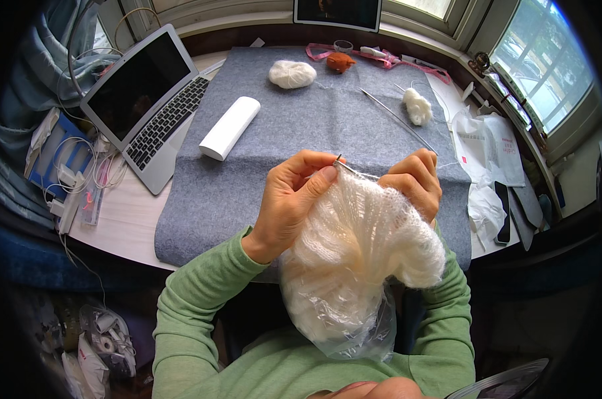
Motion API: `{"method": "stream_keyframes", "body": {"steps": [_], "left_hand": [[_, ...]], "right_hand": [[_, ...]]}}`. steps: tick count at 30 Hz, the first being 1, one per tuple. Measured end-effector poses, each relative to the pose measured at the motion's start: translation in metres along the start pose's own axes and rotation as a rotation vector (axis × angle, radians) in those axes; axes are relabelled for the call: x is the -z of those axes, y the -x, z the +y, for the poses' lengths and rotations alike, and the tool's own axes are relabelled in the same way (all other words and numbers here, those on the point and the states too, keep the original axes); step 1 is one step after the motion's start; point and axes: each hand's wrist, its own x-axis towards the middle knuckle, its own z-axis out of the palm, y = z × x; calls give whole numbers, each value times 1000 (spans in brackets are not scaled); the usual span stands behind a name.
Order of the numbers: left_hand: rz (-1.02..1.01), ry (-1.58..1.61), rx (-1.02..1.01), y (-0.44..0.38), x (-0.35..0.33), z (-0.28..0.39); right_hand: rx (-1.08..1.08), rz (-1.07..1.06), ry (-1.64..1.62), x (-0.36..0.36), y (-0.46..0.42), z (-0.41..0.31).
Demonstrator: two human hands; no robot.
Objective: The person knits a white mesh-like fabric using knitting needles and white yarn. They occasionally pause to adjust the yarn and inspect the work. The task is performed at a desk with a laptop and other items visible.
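Note:
White knitted fabric [366, 219] hangs from a metal knitting needle [350, 168] between my two hands. My left hand [296, 194] pinches the needle's tip and the fabric's upper edge between thumb and forefinger. On the other side, my right hand [414, 182] is closed around the needle's far part and the edge of the knitting; its fingertips are hidden. The lower knitting bunches into a clear plastic bag [351, 319] against my lap. Beyond my right hand, another knitting needle [400, 122] lies slanted on the grey felt mat [301, 129].
On the mat lie a white oblong case [230, 128], a white yarn ball [292, 75], a smaller yarn bundle [417, 106] and an orange object [340, 63]. A pink tape measure [321, 51] is behind. An opened laptop [146, 95] stands left; plastic packaging [485, 149] and a phone [502, 212] lie right.

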Motion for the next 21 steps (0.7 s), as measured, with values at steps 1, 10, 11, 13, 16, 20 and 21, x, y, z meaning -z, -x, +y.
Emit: {"method": "stream_keyframes", "body": {"steps": [1,10,11,13,16,20,21], "left_hand": [[1,8,14,0,-1,0],[-114,-18,95,4,-6,-2],[-110,-21,95,4,-5,-2],[-89,-27,92,3,-3,-1],[-39,20,37,2,-6,-2],[-33,6,-33,1,-6,1],[-30,17,-29,2,-5,1]], "right_hand": [[3,-3,20,0,0,0],[-177,-192,-310,-14,-6,3],[-121,-158,-167,-6,-6,3],[-72,-79,15,2,-4,0],[-25,-59,68,6,-1,-1],[-12,-28,98,5,1,-2],[-12,-25,94,4,1,-2]]}}
